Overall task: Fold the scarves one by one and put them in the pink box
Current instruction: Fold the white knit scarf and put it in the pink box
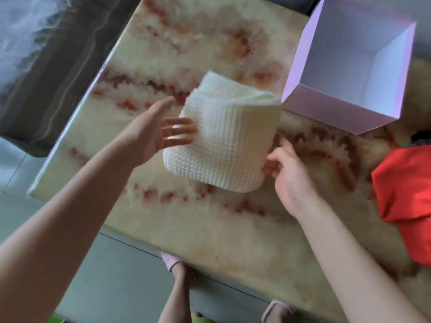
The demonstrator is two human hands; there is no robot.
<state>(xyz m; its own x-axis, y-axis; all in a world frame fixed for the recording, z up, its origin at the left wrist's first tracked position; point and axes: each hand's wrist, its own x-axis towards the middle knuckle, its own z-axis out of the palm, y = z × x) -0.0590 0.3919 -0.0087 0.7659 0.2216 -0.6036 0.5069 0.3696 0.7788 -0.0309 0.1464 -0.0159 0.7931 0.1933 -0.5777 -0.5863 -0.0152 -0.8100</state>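
Note:
A folded cream knitted scarf (224, 141) is held up over the marble-patterned table (186, 217), between my two hands. My left hand (156, 134) presses its straight fingers against the scarf's left side. My right hand (286, 173) has its fingers curled around the scarf's lower right edge. The pink box (326, 106) stands open just to the right of and beyond the scarf, with nothing visible inside. A red scarf (405, 199) lies crumpled at the table's right edge.
A dark sofa or bench (46, 73) runs along the table's left side. My feet in pink slippers (172, 264) stand on the grey floor at the table's near edge.

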